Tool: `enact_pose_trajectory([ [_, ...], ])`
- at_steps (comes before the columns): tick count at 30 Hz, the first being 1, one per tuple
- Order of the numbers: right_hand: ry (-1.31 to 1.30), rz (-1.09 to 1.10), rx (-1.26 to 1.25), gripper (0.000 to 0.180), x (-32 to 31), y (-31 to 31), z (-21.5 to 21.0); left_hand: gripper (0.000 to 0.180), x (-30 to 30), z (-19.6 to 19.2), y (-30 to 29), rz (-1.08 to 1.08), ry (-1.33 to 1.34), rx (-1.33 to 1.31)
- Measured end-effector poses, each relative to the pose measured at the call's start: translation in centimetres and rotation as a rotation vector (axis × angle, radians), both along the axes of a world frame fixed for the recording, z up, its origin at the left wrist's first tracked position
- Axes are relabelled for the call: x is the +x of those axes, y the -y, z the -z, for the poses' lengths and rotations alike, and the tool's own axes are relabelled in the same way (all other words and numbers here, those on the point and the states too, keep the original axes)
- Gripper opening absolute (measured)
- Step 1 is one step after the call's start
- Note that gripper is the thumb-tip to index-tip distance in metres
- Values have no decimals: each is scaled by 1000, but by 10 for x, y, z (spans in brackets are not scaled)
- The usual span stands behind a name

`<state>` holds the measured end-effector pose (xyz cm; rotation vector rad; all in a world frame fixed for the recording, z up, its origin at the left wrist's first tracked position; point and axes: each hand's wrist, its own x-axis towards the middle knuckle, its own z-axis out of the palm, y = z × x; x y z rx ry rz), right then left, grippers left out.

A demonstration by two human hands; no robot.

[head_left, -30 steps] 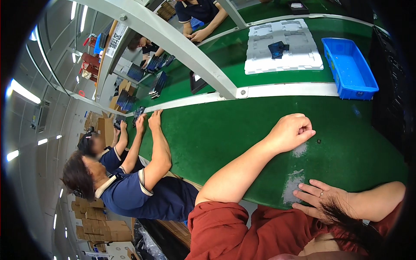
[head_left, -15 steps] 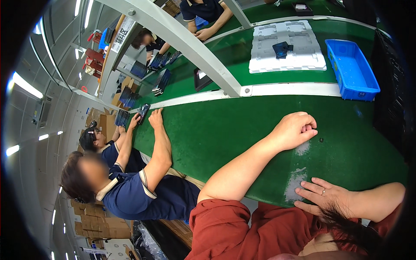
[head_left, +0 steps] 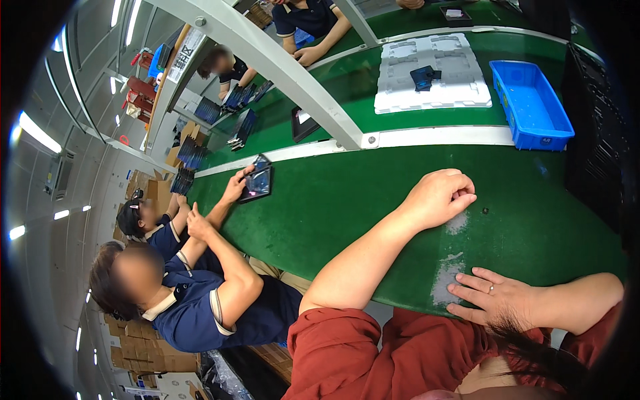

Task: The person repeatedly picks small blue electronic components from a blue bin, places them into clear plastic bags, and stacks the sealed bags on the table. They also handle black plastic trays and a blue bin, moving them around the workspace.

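Note:
My left hand (head_left: 441, 200) rests on the green work surface (head_left: 347, 213) with its fingers curled into a loose fist. Nothing shows in it, though the palm side is hidden. Beside its heel is a worn grey patch (head_left: 457, 223). Nearer to me, my right hand (head_left: 497, 297) lies flat with fingers spread and a ring on one finger. Its fingertips touch the edge of a second grey patch (head_left: 445, 281). A small dark speck (head_left: 485, 211) sits just right of my left hand.
A co-worker's hand (head_left: 235, 187) at left holds a dark tray with glossy panels (head_left: 257, 181). Beyond the white rail (head_left: 427, 137) stand a white moulded tray (head_left: 400, 93) bearing dark pieces (head_left: 423, 77) and a blue bin (head_left: 533, 107). A metal post (head_left: 280, 73) slants across; black stacked trays (head_left: 597, 133) stand right.
The co-worker at left has brought the dark tray rightward along the surface with one hand and drawn the other hand back. My hands keep their poses; the view has shifted slightly.

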<state>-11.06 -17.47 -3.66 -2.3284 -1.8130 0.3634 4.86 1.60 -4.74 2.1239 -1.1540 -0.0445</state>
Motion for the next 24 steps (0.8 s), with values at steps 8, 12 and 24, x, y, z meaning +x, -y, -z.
enact_pose_trajectory([
  [8, -62, 57, 53, 67, -6, 1, -1, 12, 3, -17, -10, -86, 102, 70],
  [12, -40, 67, 64, 71, -7, 1, 2, 15, 15, -28, -36, -307, 238, 117],
  [24, -48, 91, 98, 67, -10, 3, 3, 60, 87, 0, -278, -1553, 324, 305],
])
